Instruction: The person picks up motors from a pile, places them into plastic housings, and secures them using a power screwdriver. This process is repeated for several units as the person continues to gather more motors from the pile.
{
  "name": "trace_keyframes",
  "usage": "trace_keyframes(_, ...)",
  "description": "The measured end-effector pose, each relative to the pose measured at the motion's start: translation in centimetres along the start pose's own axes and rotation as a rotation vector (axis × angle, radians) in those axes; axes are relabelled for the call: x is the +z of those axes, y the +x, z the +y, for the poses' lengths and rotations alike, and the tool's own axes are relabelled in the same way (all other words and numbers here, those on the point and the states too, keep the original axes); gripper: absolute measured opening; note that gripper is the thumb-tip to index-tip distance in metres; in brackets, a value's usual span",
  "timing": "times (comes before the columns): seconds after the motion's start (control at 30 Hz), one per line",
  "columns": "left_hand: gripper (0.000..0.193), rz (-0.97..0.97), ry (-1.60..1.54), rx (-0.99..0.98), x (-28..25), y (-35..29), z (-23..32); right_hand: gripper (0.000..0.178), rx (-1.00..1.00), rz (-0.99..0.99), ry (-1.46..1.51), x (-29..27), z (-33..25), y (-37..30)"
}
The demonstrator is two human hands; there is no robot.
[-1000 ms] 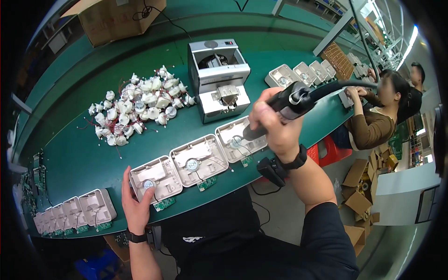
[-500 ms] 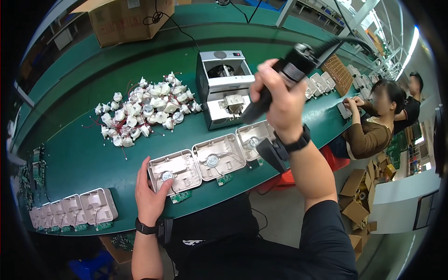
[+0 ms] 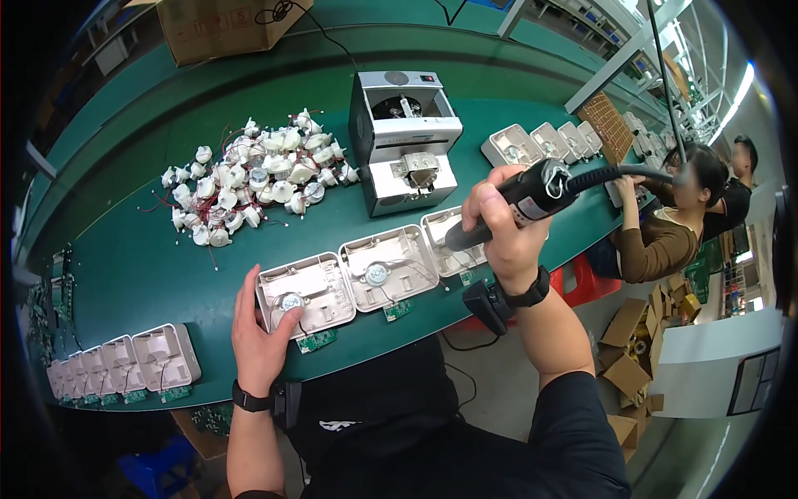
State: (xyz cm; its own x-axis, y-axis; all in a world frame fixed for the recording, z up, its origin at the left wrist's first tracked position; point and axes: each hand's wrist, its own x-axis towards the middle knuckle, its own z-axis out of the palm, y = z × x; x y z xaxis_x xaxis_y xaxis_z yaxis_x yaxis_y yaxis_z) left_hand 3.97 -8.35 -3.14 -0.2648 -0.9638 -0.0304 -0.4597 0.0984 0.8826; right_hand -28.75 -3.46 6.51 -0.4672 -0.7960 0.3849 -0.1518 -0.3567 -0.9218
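Observation:
My right hand (image 3: 511, 229) is wrapped around a black electric screwdriver (image 3: 540, 191). The tool lies tilted, its cable end up to the right and its dark front end over the third white plastic housing (image 3: 449, 262). My left hand (image 3: 262, 337) grips the corner of the leftmost housing in this row (image 3: 324, 287), with fingers along the outer wall and thumb over the rim by a round metal-faced part (image 3: 291, 303). The middle housing (image 3: 399, 249) also carries a round part with wires. Small green circuit boards (image 3: 316, 340) hang off the housings' near sides.
A heap of white wired parts (image 3: 258, 175) lies behind the row. Next to it stands a grey-black machine (image 3: 407, 141). More housings stand at left (image 3: 166, 358) and far right (image 3: 511, 148). A co-worker (image 3: 665, 224) sits at right; a cardboard box (image 3: 224, 29) is at the back.
My right hand has lowered the screwdriver and tipped it flatter, uncovering housings behind it. My left hand keeps its hold on the leftmost housing. The whole view has shifted slightly.

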Motion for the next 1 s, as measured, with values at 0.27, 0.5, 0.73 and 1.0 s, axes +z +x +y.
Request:
trace_keyframes(0.27,0.081,0.021,-0.016,0.013,-0.2,0.0,0.2,0.015,0.009,-0.038,-0.029,0.5,0.3,1.0)
trace_keyframes(0.5,0.081,-0.032,0.103,-0.044,0.8,0.0,1.9,0.013,-0.217,0.013,0.108,2.4,-2.8,6.6)
trace_keyframes(0.73,0.075,-0.011,0.098,0.058,3.4,0.5,2.3,0.013,-0.124,-0.025,0.060,3.1,-2.1,6.7)
trace_keyframes(1.0,0.076,-0.021,0.098,0.072,3.5,0.9,1.8,0.018,0.000,-0.100,0.190,1.5,-4.2,-2.1)
